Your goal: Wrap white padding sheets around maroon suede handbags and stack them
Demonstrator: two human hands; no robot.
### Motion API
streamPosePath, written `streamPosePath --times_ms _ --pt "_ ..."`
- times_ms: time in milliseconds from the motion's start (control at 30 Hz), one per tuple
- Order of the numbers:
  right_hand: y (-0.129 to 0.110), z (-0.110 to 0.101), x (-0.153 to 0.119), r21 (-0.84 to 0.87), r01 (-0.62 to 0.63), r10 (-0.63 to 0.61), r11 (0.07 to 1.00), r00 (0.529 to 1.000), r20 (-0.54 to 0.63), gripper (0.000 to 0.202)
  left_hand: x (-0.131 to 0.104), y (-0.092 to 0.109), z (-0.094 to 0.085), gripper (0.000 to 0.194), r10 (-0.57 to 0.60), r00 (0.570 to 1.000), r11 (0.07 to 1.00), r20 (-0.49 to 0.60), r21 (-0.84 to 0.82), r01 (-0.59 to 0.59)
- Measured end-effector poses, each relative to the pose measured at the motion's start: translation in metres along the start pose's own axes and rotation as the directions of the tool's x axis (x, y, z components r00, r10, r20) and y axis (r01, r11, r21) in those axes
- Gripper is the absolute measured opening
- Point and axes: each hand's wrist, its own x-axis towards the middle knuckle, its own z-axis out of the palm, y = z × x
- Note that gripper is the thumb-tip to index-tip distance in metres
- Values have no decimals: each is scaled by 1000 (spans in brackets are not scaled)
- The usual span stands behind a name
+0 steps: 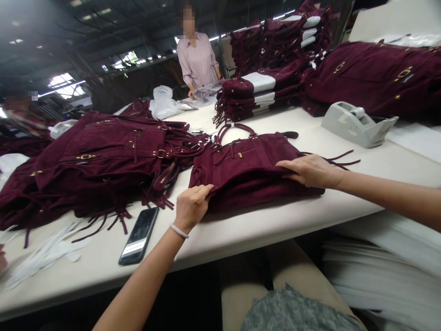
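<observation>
The maroon bag (pixel 272 149) lies on its side on the bench (pixel 248 236), near the front edge, its near edge between our two hands and its handles (pixel 237 126) pointing away from us. Our left hand (pixel 191 207) is closed in a pinch on the left end of that edge; our right hand (pixel 315 172) has the cloth between thumb and fingers farther right, the fingers fairly straight and only a little apart. Between them the upper layer bows over a darker fold.

To handle it well, we judge, both pinches want equal, light tension, drawn sideways so the edge runs straight without stretching the soft cloth. The lower layer should lie flat, and the thin ties (pixel 339 161) are best clear of the fold, since they could get trapped.

On the bag's front we see a small gold-coloured fitting (pixel 240 155), too small for us to tell whether it is marked. We can read no brand or label anywhere: the phone (pixel 139 236) shows a pale band but no legible words, and the grey tape dispenser (pixel 356 124) no name. A heap of similar bags (pixel 103 161) lies left; beyond, white bands (pixel 263 82) on the folded stack (pixel 237 87) look plain.
</observation>
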Motion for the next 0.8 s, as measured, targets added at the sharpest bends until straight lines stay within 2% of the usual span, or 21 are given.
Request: streamPosePath --times_ms 67,133,167,233,300,367,467,500,567,633,733,800 --pt "-4 19 -6 -52 130 -134 990 988 -82 33 6 2 -3 24 99 994 989 48 102 -104" --pt "-8 33 -10 -101 283 -298 954 934 -197 35 15 6 -9 26 183 980 978 79 91 -190" --pt "-9 37 -10 -120 343 -363 931 898 -248 36 20 8 -12 35 214 972 973 98 64 -221" --pt "-7 40 -10 -140 415 -438 899 843 -312 36 27 13 -16 52 257 957 964 137 27 -263" --pt "0 38 -10 -134 435 -454 890 829 -327 37 28 14 -13 45 300 944 950 136 44 -308" --pt "12 37 -14 -113 433 -445 894 838 -314 39 21 10 -2 32 394 916 912 78 90 -400" --pt "26 41 -26 -81 387 -393 919 876 -279 43 1 -2 24 42 545 838 826 2 167 -538" --pt "27 44 -31 -67 361 -365 930 889 -276 43 -6 -5 32 45 557 831 819 -10 175 -547" --pt "25 50 -41 -35 292 -290 956 916 -277 45 -17 -11 43 49 508 860 856 -36 131 -500" --pt "17 53 -51 -5 212 -205 977 936 -285 46 -23 -16 46 53 437 899 899 -33 59 -435" --pt "4 55 -68 63 118 -96 991 955 -282 50 -29 -23 35 55 377 925 923 39 64 -379" --pt "-1 56 -81 103 97 -68 990 965 -253 54 -36 -28 28 57 347 932 927 106 111 -358"
